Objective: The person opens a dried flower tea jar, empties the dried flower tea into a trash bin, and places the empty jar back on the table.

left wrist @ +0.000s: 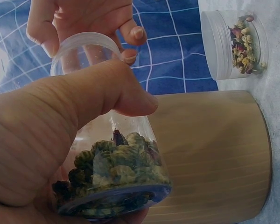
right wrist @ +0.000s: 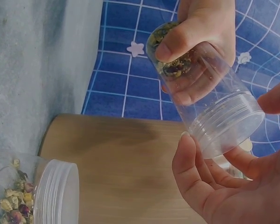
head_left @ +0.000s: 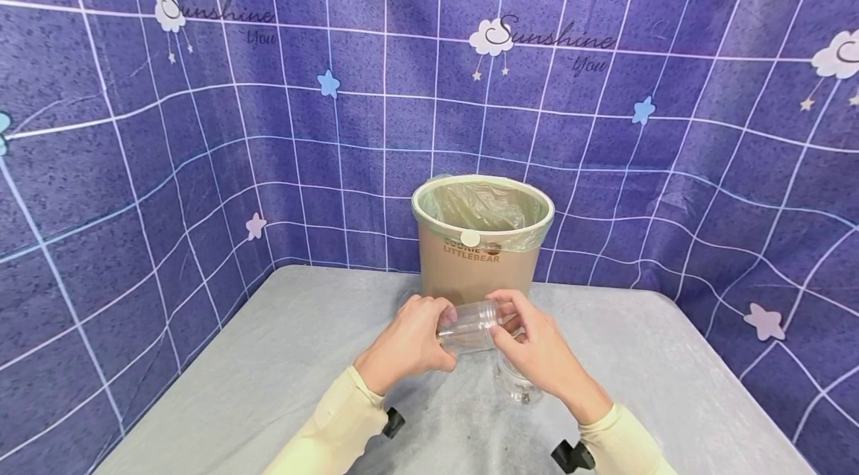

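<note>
Our left hand [head_left: 411,341] grips the tilted jar [head_left: 464,329], its long axis running across to our right hand [head_left: 540,352], whose fingers curl around the lid [right wrist: 229,122].

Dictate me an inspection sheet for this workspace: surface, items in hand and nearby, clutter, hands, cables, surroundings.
Surface: grey table; dark patches near the hands, stain or shadow unclear.
Job's things: tilted jar held up; standing jar upright on the table. Both contain dried flowers.
Clutter: nothing seen.
Hands: left hand grips the tilted jar; right hand holds its rim end.
Cables: nothing seen.
Surroundings: lined bin behind the jars; blue patterned curtain.
</note>
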The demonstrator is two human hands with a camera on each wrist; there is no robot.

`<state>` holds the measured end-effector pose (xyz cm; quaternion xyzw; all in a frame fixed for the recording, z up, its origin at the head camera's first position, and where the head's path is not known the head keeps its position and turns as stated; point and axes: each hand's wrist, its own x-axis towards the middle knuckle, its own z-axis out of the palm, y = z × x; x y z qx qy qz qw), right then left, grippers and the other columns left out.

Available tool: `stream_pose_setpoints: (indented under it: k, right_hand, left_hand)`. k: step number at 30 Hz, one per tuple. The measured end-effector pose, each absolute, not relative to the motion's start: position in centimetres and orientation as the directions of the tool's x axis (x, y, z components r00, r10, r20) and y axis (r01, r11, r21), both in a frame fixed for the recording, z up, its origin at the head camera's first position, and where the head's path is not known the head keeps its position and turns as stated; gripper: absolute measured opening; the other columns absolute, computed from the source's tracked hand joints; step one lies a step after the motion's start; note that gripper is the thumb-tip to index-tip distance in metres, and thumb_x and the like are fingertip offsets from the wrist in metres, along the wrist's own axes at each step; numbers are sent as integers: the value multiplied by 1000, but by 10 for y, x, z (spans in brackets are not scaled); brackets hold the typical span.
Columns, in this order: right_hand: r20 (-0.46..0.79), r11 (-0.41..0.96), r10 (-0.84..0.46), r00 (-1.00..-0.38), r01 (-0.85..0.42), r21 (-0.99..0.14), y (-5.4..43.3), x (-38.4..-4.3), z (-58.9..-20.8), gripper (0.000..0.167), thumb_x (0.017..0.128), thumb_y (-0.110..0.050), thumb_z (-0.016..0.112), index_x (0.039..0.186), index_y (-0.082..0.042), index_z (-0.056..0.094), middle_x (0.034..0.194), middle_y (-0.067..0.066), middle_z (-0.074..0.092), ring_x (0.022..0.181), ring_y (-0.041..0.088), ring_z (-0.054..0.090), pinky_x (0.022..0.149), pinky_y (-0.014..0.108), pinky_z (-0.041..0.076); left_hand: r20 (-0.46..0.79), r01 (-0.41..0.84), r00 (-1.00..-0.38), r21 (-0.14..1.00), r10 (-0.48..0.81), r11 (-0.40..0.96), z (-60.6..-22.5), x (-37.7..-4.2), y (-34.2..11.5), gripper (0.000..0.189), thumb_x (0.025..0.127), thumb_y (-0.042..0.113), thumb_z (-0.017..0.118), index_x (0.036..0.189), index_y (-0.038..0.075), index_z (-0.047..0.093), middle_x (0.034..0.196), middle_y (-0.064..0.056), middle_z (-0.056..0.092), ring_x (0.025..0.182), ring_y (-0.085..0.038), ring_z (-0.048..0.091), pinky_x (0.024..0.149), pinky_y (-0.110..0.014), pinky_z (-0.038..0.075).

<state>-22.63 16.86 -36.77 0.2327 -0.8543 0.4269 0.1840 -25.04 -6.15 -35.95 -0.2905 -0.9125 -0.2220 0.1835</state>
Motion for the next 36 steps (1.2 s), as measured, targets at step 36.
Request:
stream_pose_setpoints:
  k: [36]
  right_hand:
    - [570, 461, -323, -756, -652, -602, 170, -227, -367, 57, 84, -2, 67, 138, -14, 53, 123, 7, 66, 92, 16, 68, 73, 29, 58]
  left_hand:
    - [461, 616, -762, 297, 455, 730, -359, -251, -62, 45, 55, 20, 87, 96, 13, 70, 84, 5, 64, 80, -17, 53, 74, -30, 47]
